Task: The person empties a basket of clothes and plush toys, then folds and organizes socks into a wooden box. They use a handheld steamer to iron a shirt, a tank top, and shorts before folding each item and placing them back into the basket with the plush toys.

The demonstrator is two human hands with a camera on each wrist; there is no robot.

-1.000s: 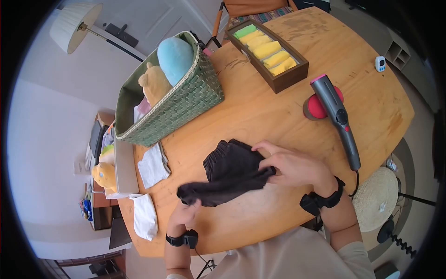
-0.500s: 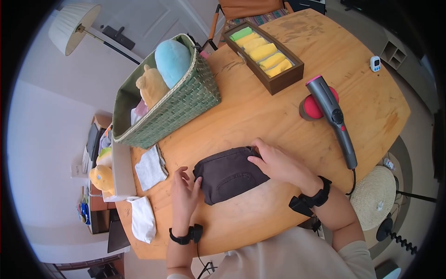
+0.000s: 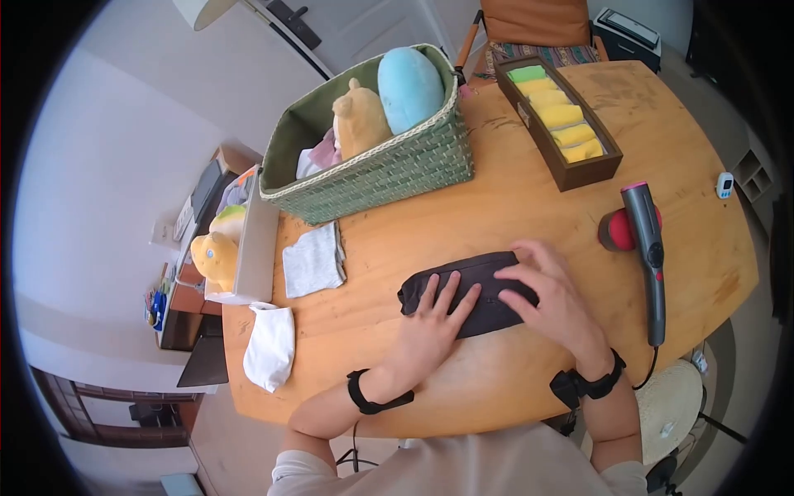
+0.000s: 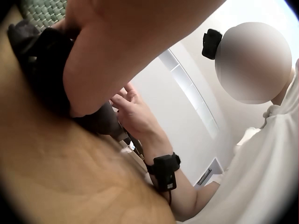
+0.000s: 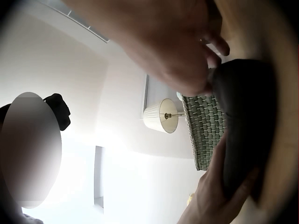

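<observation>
A dark folded garment (image 3: 488, 271) lies flat on the round wooden table (image 3: 496, 207), near its front middle. My left hand (image 3: 438, 310) presses on the garment's left half with its fingers straight and spread. My right hand (image 3: 546, 285) lies flat on the right half, fingers straight. The left wrist view shows the dark garment (image 4: 44, 56) under my left palm, and my right hand (image 4: 133, 109) beyond it. In the right wrist view the garment (image 5: 243, 116) sits below my right hand (image 5: 177, 51).
A green woven basket (image 3: 389, 178) with plush toys stands at the back left. A wooden box (image 3: 579, 169) of rolled yellow cloths is at the back right. A hair dryer (image 3: 649, 248) lies beside a red object (image 3: 616, 230). Two light cloths (image 3: 313, 260) (image 3: 269, 347) lie at the left.
The garment went from held up and bunched to lying folded flat on the table. Both hands moved from its ends onto its top. The head view shifted left.
</observation>
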